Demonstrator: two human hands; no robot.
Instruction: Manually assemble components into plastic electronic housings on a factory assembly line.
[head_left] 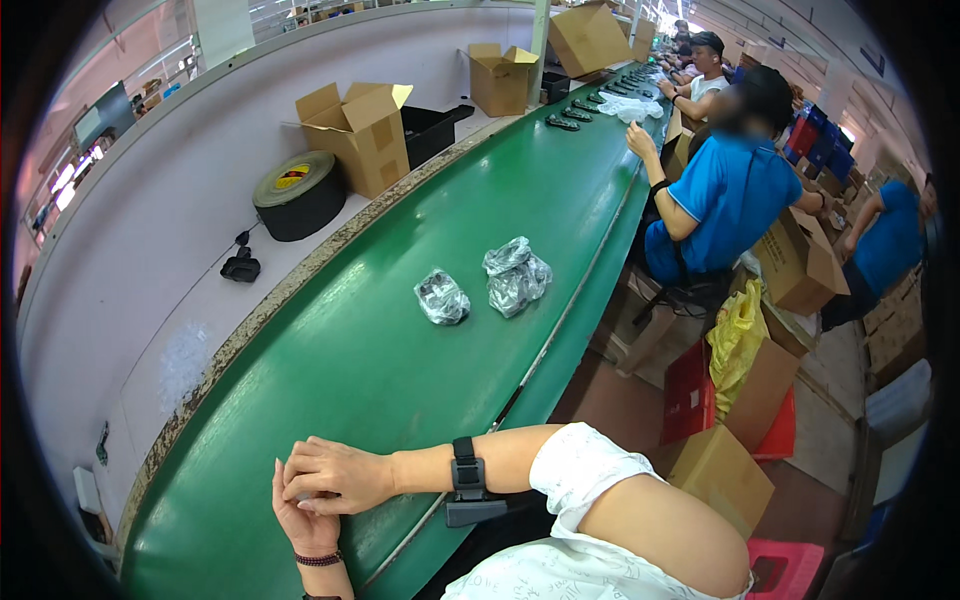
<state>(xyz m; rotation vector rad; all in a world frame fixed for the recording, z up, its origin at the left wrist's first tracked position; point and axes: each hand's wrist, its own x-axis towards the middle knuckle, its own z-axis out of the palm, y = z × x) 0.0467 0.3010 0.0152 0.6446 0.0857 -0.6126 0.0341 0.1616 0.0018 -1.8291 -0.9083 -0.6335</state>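
Note:
Low on the left, my two hands meet above the green belt (pixel 360 370). My right hand (pixel 335 476) reaches across with its fingers curled over my left hand (pixel 303 520), which comes up from the lower edge. A small greyish bit shows between them, too hidden to name, and the left fingers are partly covered. Farther up the belt, apart from my hands, lie two clear plastic bags: a smaller bag (pixel 442 297) with something dark inside, and a larger crumpled bag (pixel 516 276). A black strap with a dark block (pixel 470 482) circles my right forearm.
Along the left ledge are a large tape roll (pixel 297 197), an open carton (pixel 360 140), a black bin (pixel 428 135) and a small black part (pixel 241 265). Dark pieces (pixel 570 120) line the far belt. A person in blue (pixel 720 200) sits at the right, near cartons (pixel 722 480).

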